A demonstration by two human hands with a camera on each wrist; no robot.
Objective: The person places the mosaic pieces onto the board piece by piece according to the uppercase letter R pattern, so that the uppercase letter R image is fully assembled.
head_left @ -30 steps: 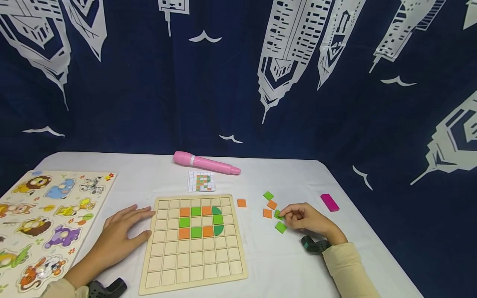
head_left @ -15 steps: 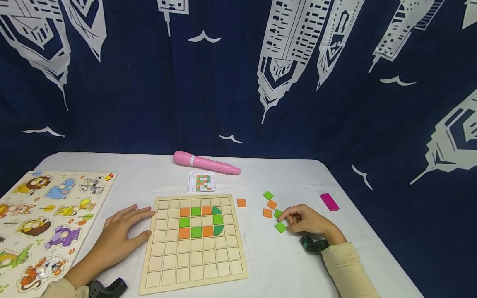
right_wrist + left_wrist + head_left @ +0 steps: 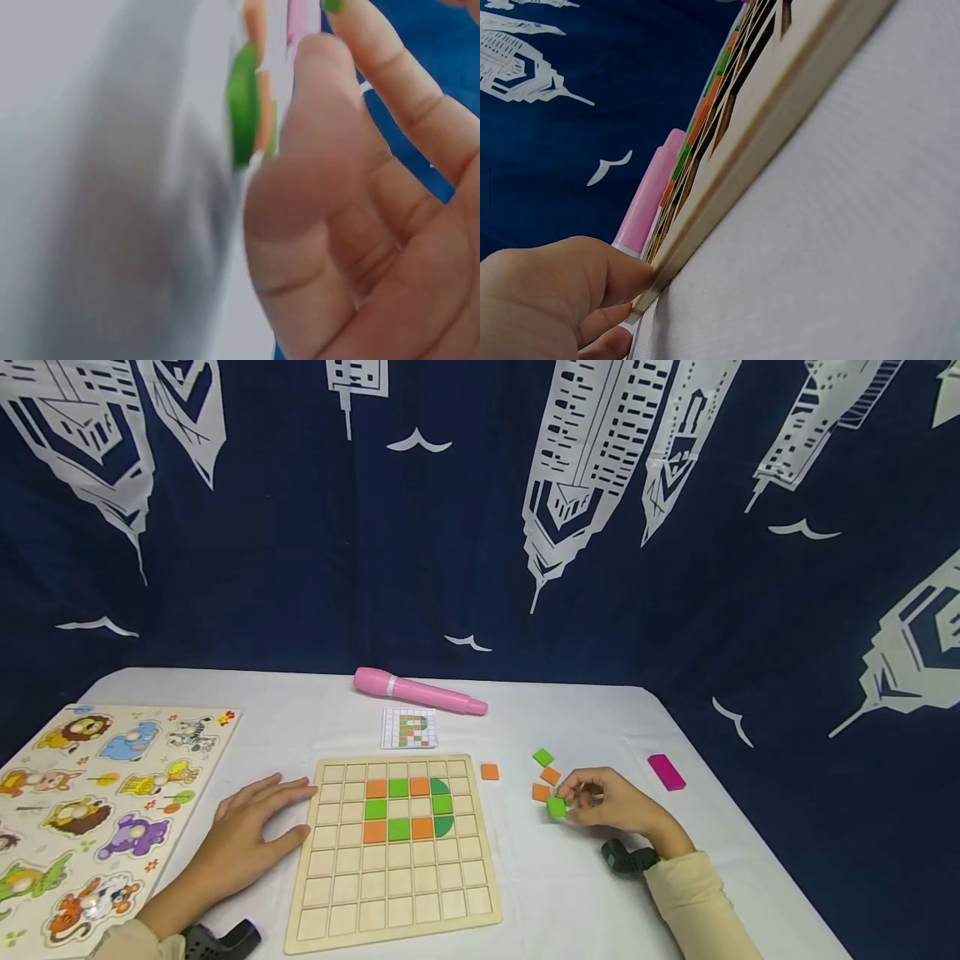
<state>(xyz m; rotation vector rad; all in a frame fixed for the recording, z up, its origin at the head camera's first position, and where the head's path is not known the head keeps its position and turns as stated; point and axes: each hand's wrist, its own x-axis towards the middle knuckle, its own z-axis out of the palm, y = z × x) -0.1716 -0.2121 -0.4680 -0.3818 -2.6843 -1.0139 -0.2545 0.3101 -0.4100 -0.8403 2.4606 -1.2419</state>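
Note:
My right hand [image 3: 618, 802] is over the loose tiles, with thumb and index finger pinching a green square tile [image 3: 556, 807]. In the right wrist view a bit of green shows at the index fingertip, and a second, blurred green tile [image 3: 242, 105] lies by the thumb. My left hand [image 3: 247, 843] rests beside the wooden grid board [image 3: 397, 935], fingers spread. Its thumb [image 3: 626, 277] touches the board's edge in the left wrist view. Orange and green squares and two dark green rounded pieces [image 3: 444, 825] sit in the grid, forming a closed loop.
Orange tiles [image 3: 541, 792] and a green tile [image 3: 543, 757] lie near my right hand; another orange tile [image 3: 490, 772] is beside the board. Behind it are a pattern card [image 3: 408, 728] and a pink marker [image 3: 420, 692]. An animal puzzle [image 3: 217, 752] stands left, a magenta block [image 3: 667, 772] right.
The nearer green tile has shifted away and left with my right fingertips, and the other green tile there is now hidden. The head view has shifted slightly. My left hand stays by the board.

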